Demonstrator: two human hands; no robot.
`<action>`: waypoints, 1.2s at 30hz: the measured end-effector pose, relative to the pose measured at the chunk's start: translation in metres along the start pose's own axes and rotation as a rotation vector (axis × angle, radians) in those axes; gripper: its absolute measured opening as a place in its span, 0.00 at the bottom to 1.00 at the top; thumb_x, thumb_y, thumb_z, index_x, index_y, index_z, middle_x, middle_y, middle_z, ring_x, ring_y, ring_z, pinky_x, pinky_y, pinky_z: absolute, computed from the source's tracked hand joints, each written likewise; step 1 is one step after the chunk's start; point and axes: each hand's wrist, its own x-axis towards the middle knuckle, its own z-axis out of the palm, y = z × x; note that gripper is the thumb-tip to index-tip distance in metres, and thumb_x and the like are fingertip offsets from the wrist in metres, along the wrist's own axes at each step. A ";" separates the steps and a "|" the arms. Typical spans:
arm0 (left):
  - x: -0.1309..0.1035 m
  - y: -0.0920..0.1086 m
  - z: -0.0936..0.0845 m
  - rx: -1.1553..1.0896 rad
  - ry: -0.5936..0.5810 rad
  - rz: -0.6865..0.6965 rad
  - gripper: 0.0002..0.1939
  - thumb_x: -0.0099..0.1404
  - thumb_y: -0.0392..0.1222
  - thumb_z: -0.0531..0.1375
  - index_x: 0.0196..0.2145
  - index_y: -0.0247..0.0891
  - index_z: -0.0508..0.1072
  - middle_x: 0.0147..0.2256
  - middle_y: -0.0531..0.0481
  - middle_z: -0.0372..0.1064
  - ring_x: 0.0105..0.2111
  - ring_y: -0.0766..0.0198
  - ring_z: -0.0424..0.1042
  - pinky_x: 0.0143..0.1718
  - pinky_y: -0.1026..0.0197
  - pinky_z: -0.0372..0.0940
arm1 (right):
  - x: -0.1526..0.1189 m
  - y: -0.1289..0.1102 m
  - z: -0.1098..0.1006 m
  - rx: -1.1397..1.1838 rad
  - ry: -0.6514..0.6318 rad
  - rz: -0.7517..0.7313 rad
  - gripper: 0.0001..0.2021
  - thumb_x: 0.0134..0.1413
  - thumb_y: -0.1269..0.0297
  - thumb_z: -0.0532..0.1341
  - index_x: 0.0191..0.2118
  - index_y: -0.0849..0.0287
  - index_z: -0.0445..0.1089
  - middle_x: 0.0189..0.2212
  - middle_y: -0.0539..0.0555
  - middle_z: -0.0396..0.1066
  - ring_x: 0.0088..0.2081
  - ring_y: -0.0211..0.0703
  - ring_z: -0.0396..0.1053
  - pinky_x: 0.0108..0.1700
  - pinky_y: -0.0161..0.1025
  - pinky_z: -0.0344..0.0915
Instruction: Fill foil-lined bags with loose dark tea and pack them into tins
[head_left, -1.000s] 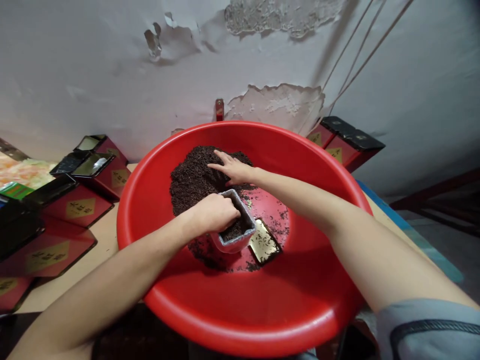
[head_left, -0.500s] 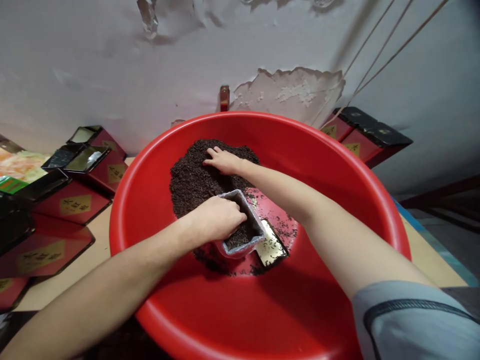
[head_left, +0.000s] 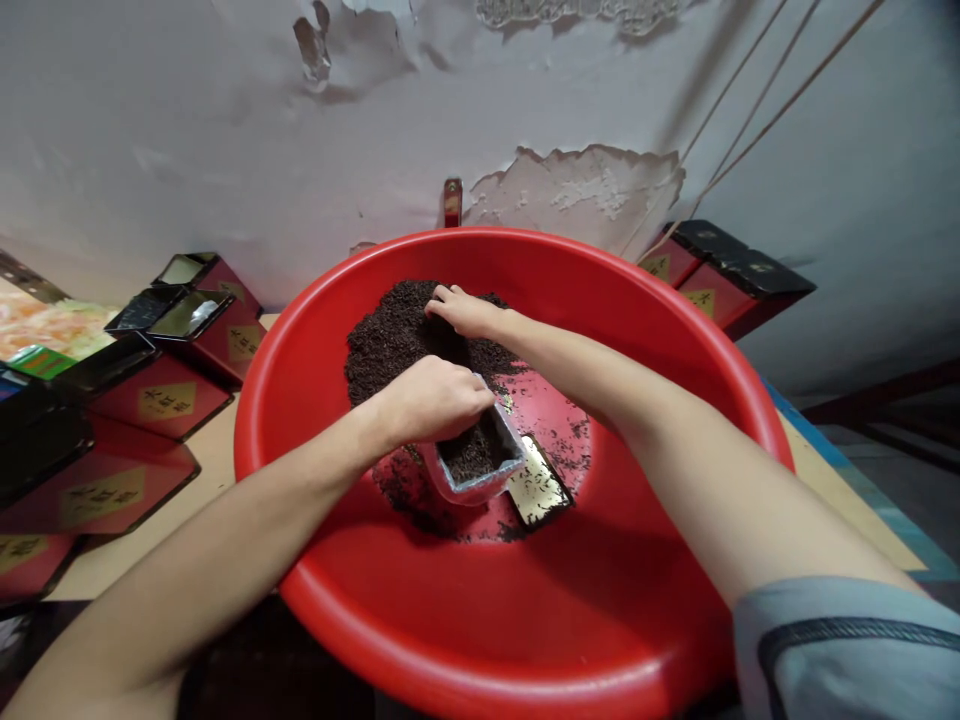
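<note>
Inside a red basin [head_left: 570, 620], a lined box [head_left: 480, 490] holding dark leaves [head_left: 472, 456] stands partly beneath the left hand [head_left: 444, 398], the nearer of the two hands; its long side appears to slant from far left to near right, mouth upward; the left hand curls over the mouth's far part, what its fingers hold being impossible to tell; the right hand [head_left: 463, 312] rests beyond the box, at the pile [head_left: 386, 335], fingers bent and narrowly spaced, any leaves beneath them hidden.

A peeling wall [head_left: 225, 150], labelled tins [head_left: 169, 398] and dark loose heap [head_left: 379, 345] suggest a small workshop
</note>
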 end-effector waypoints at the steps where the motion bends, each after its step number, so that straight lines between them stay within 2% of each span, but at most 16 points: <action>1: -0.001 -0.003 -0.001 0.017 0.034 -0.056 0.13 0.73 0.34 0.56 0.36 0.36 0.80 0.32 0.45 0.81 0.31 0.59 0.79 0.26 0.59 0.62 | -0.005 0.002 -0.005 0.023 0.013 -0.016 0.25 0.62 0.83 0.51 0.61 0.61 0.69 0.61 0.65 0.62 0.55 0.54 0.63 0.62 0.51 0.63; 4: -0.006 -0.014 -0.007 0.067 0.175 -0.366 0.18 0.75 0.39 0.51 0.40 0.36 0.81 0.33 0.42 0.82 0.32 0.55 0.79 0.28 0.57 0.63 | -0.026 0.004 -0.025 0.107 0.062 -0.088 0.24 0.62 0.81 0.52 0.60 0.61 0.69 0.60 0.64 0.63 0.53 0.54 0.64 0.62 0.54 0.63; 7: -0.012 -0.028 -0.012 0.061 0.292 -0.697 0.22 0.77 0.44 0.48 0.49 0.36 0.82 0.40 0.38 0.83 0.38 0.51 0.80 0.37 0.53 0.68 | -0.057 -0.008 -0.051 0.289 0.118 -0.142 0.20 0.63 0.77 0.53 0.57 0.58 0.69 0.58 0.62 0.65 0.53 0.53 0.65 0.62 0.53 0.64; 9: -0.016 -0.037 -0.012 0.058 0.282 -0.855 0.25 0.77 0.45 0.47 0.51 0.35 0.81 0.44 0.35 0.82 0.42 0.46 0.80 0.42 0.49 0.69 | -0.082 -0.025 -0.065 0.474 0.186 -0.166 0.16 0.64 0.73 0.55 0.54 0.56 0.70 0.55 0.59 0.68 0.53 0.51 0.67 0.61 0.51 0.65; 12: -0.020 -0.048 -0.005 0.077 0.111 -1.008 0.25 0.76 0.45 0.47 0.51 0.32 0.81 0.46 0.29 0.81 0.47 0.39 0.79 0.45 0.44 0.70 | -0.117 -0.059 -0.069 0.760 0.343 -0.185 0.12 0.64 0.69 0.57 0.51 0.57 0.70 0.52 0.58 0.72 0.52 0.48 0.69 0.60 0.48 0.66; 15: -0.022 -0.056 0.004 0.074 -0.111 -1.077 0.23 0.73 0.43 0.51 0.51 0.29 0.82 0.48 0.26 0.79 0.50 0.35 0.79 0.47 0.42 0.70 | -0.140 -0.086 -0.055 0.976 0.440 -0.182 0.10 0.63 0.68 0.58 0.49 0.58 0.69 0.51 0.58 0.74 0.52 0.46 0.71 0.60 0.47 0.67; 19: -0.022 -0.055 0.013 0.053 -0.389 -1.064 0.23 0.72 0.45 0.55 0.57 0.31 0.78 0.54 0.25 0.77 0.54 0.35 0.78 0.51 0.43 0.71 | -0.148 -0.098 -0.035 1.202 0.414 -0.161 0.09 0.60 0.64 0.64 0.45 0.58 0.72 0.46 0.56 0.77 0.49 0.46 0.73 0.58 0.48 0.69; 22: -0.019 -0.051 0.014 0.043 -0.569 -1.049 0.29 0.72 0.49 0.58 0.65 0.33 0.69 0.59 0.25 0.73 0.58 0.37 0.75 0.55 0.45 0.71 | -0.146 -0.099 -0.029 1.319 0.369 -0.169 0.08 0.55 0.66 0.68 0.42 0.60 0.75 0.43 0.54 0.79 0.47 0.45 0.75 0.57 0.48 0.70; 25: -0.013 -0.052 0.017 -0.027 -0.677 -1.074 0.41 0.71 0.54 0.60 0.74 0.30 0.56 0.66 0.22 0.65 0.65 0.36 0.69 0.61 0.44 0.68 | -0.146 -0.102 -0.028 1.349 0.327 -0.222 0.09 0.51 0.74 0.68 0.39 0.60 0.79 0.43 0.54 0.81 0.48 0.44 0.77 0.58 0.47 0.71; 28: -0.004 -0.063 0.029 -0.085 -0.674 -1.131 0.55 0.70 0.59 0.62 0.79 0.32 0.38 0.76 0.20 0.40 0.74 0.31 0.52 0.68 0.37 0.61 | -0.148 -0.104 -0.030 1.270 0.326 -0.314 0.12 0.49 0.80 0.66 0.37 0.59 0.82 0.45 0.54 0.82 0.50 0.44 0.78 0.58 0.43 0.71; 30: 0.003 -0.076 0.044 -0.126 -0.589 -1.168 0.60 0.69 0.63 0.62 0.79 0.38 0.30 0.78 0.26 0.24 0.77 0.31 0.40 0.71 0.35 0.55 | -0.149 -0.101 -0.031 1.150 0.324 -0.390 0.19 0.46 0.86 0.62 0.37 0.59 0.84 0.46 0.54 0.83 0.50 0.42 0.79 0.58 0.39 0.70; 31: 0.007 -0.083 0.053 -0.158 -0.540 -1.187 0.61 0.68 0.66 0.63 0.79 0.41 0.28 0.78 0.28 0.19 0.78 0.32 0.35 0.72 0.34 0.52 | -0.149 -0.098 -0.032 1.071 0.318 -0.436 0.21 0.45 0.88 0.60 0.38 0.59 0.84 0.46 0.54 0.83 0.51 0.41 0.79 0.58 0.38 0.70; 34: 0.021 -0.098 0.079 -0.234 -0.449 -1.244 0.63 0.65 0.68 0.64 0.79 0.49 0.27 0.78 0.33 0.14 0.77 0.28 0.26 0.70 0.24 0.48 | -0.145 -0.084 -0.035 0.806 0.285 -0.570 0.24 0.44 0.89 0.59 0.39 0.60 0.84 0.47 0.55 0.83 0.50 0.42 0.79 0.58 0.39 0.70; 36: 0.030 -0.101 0.091 -0.237 -0.416 -1.271 0.61 0.65 0.66 0.65 0.79 0.52 0.31 0.79 0.33 0.18 0.77 0.25 0.25 0.67 0.17 0.48 | -0.141 -0.074 -0.037 0.657 0.272 -0.616 0.22 0.45 0.89 0.60 0.39 0.60 0.84 0.46 0.55 0.84 0.50 0.44 0.78 0.59 0.43 0.70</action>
